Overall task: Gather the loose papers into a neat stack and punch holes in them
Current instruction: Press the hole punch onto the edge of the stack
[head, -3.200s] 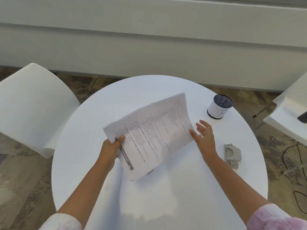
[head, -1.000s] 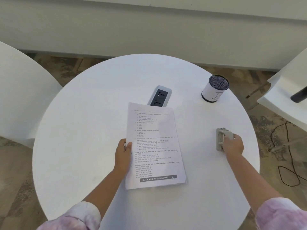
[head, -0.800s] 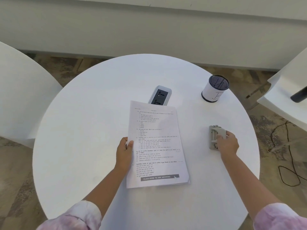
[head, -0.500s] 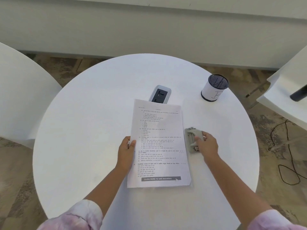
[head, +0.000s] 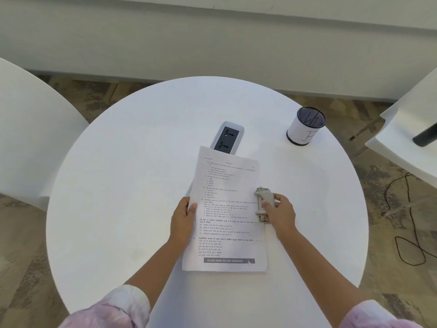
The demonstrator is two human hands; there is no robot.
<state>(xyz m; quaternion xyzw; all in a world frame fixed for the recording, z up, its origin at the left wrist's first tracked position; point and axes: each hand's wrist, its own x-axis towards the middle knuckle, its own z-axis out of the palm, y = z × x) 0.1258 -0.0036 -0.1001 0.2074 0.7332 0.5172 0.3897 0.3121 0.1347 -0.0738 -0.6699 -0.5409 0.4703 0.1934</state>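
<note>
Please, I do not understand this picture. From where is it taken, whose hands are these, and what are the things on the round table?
There is no machine here. A person wears a camera on the head, so the picture looks down at their own two hands. The left hand holds the left edge of the paper stack, which lies on the round white table. The right hand grips a grey hole punch set against the stack's right edge. Beyond the papers is a power socket panel, partly under their top edge. A white mesh-topped cup stands at the far right.
</note>
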